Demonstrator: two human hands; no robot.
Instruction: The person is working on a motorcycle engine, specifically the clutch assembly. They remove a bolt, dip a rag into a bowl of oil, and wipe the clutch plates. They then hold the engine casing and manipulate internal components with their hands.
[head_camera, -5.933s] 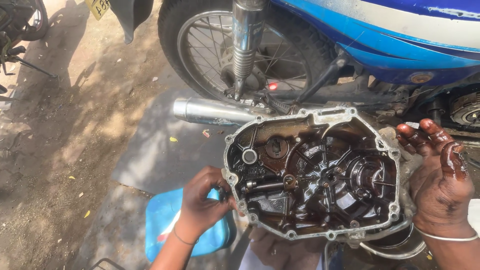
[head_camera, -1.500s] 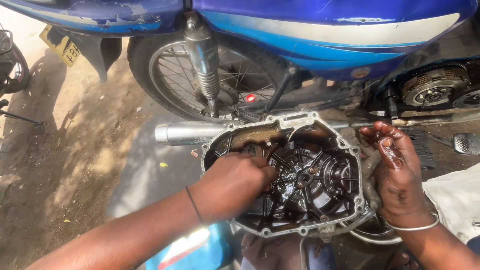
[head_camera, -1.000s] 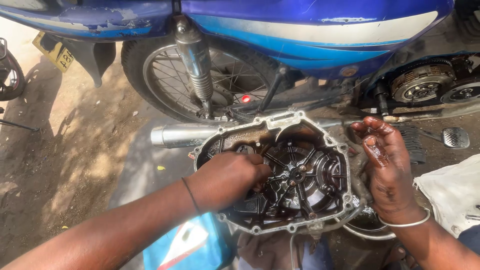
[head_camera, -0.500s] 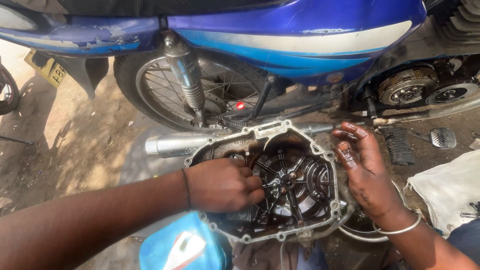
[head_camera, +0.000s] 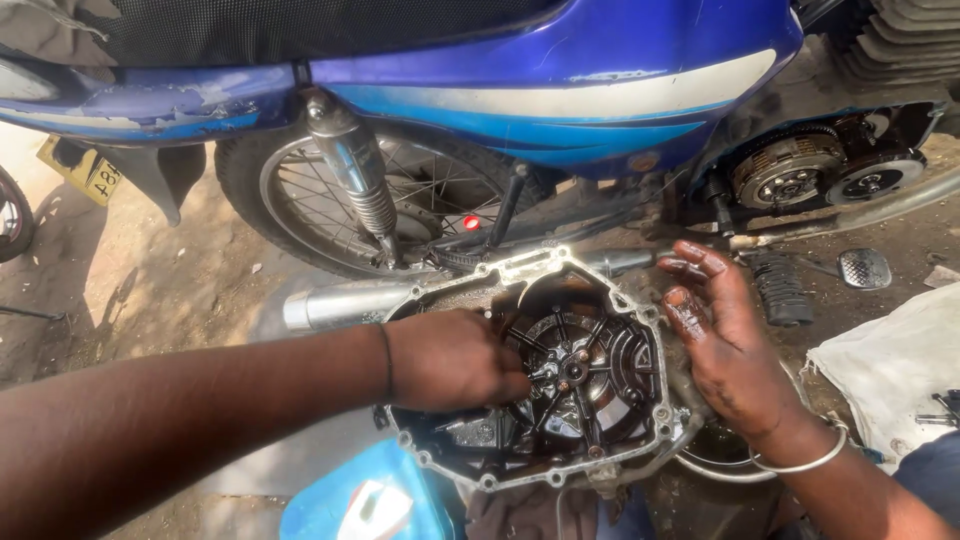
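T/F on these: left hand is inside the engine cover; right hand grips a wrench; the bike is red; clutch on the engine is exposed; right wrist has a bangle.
1. The left hand is inside the engine cover. True: its fingers reach into the cover's dark, oily interior.
2. The right hand grips a wrench. False: it holds no tool; its palm rests against the cover's right edge with the oily fingers spread.
3. The bike is red. False: its bodywork is blue with a white stripe.
4. The clutch on the engine is exposed. True: the round assembly sits uncovered at upper right.
5. The right wrist has a bangle. True: a thin silver one.
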